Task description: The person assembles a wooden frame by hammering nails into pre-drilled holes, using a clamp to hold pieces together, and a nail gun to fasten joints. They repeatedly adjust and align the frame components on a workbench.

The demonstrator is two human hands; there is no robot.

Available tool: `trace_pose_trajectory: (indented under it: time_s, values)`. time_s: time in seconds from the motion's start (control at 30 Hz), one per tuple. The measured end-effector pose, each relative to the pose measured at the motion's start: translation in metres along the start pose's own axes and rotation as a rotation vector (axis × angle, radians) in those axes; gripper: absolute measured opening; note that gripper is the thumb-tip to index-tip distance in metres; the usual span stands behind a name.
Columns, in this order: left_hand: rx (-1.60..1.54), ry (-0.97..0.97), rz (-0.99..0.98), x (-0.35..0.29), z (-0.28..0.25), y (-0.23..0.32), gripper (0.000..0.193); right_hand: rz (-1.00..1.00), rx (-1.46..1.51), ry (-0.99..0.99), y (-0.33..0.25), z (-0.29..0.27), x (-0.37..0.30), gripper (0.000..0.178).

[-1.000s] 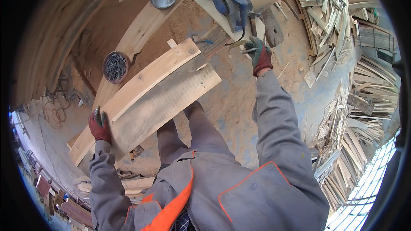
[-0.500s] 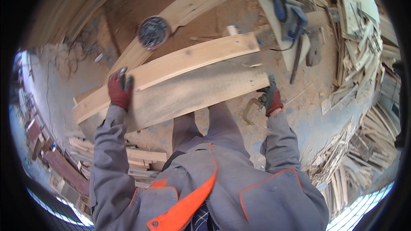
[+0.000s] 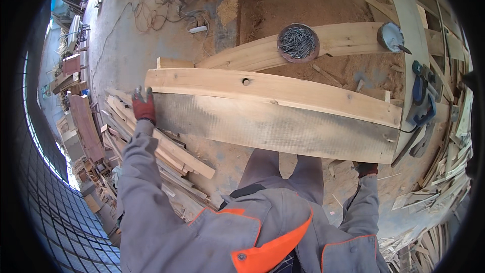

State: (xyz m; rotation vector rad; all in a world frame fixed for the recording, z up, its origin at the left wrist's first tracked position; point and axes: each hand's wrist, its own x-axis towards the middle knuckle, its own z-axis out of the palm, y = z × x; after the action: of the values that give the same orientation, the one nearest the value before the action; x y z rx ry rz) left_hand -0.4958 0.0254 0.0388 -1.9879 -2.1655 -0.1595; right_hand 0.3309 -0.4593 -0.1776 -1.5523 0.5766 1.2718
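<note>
The left hand (image 3: 144, 107), fingers spread, and right hand (image 3: 367, 169), fingers hidden beyond telling, seemingly steady the rough-sawn plank (image 3: 273, 124) at opposite ends.

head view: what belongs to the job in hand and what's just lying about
In hand:
wide greyish wooden board
narrow pale wooden plank along its far edge
red-gloved left hand, left end
red-gloved right hand, partly hidden, right end

Apparently lying about:
round brown bowl of grey metal nails
round whitish bowl
blue power tool
</note>
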Motion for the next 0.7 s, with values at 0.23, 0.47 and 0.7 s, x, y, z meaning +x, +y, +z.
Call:
trace_pose_trajectory:
  time_s: [0.23, 0.47, 0.7]
  values:
    - [0.365, -0.469, 0.532, 0.144, 0.123, -0.077, 0.083, -0.056, -0.258, 0.581, -0.071, -0.006, -0.101, 0.044]
    - [-0.169, -0.933, -0.270, 0.180, 0.155, -0.054, 0.077, -0.941, -1.370, 0.426, -0.215, 0.111, -0.140, 0.037]
    - [-0.407, -0.755, -0.350, 0.140, 0.120, -0.058, 0.059, -0.590, -2.141, 0.266, -0.238, 0.303, -0.085, 0.061]
